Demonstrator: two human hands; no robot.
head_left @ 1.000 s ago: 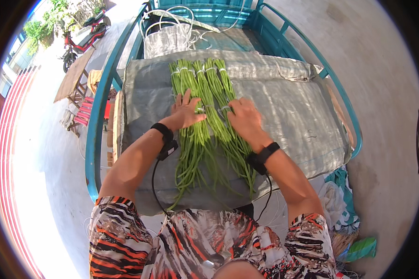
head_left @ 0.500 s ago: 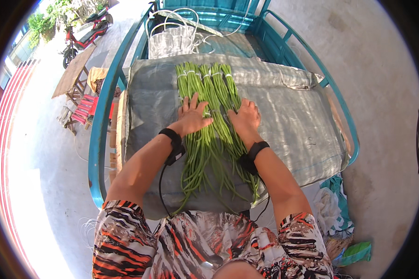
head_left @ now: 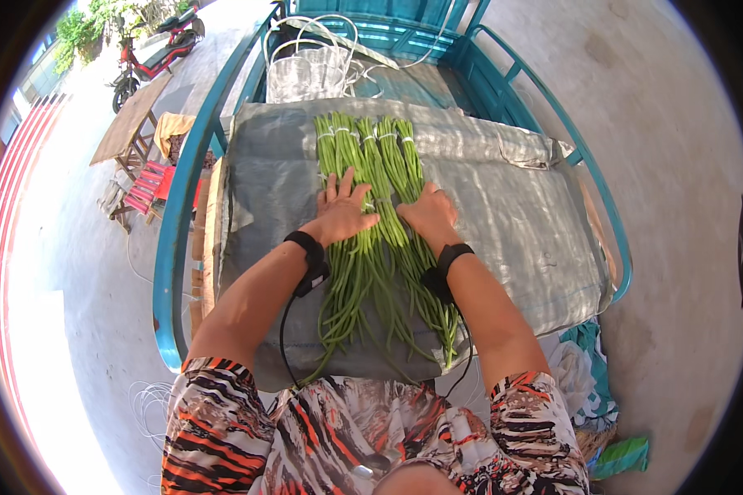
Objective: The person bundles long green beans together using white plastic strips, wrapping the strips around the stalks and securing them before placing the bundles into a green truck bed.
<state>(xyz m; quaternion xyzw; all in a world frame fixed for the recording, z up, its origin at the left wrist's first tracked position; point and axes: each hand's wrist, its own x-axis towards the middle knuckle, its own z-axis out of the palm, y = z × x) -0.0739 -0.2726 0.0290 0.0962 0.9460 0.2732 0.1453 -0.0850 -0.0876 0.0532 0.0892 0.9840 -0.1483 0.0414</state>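
Several bundles of green long beans [head_left: 380, 169] lie side by side on a grey sheet [head_left: 512, 223], tied with thin white bands near their far ends. Their loose ends fan out toward my body. My left hand [head_left: 343, 210] rests on the left bundles with its fingers spread and its thumb pointing right. On the right edge of the row, my right hand [head_left: 431, 214] is closed around the rightmost bundle, its fingertips partly hidden. Both wrists wear black bands with small devices.
Blue metal rails [head_left: 186, 198] flank the sheet, which covers a cart's load bed. Behind it lie white cords and a clear plastic bag [head_left: 309, 74]. A wooden table [head_left: 132, 120], a red chair [head_left: 153, 186] and a red scooter [head_left: 161, 54] stand left. Bags [head_left: 590, 371] lie lower right.
My right hand has shifted slightly left, and its fingers have curled in on the beans. My left hand stays nearly in place. The view has shifted a little.
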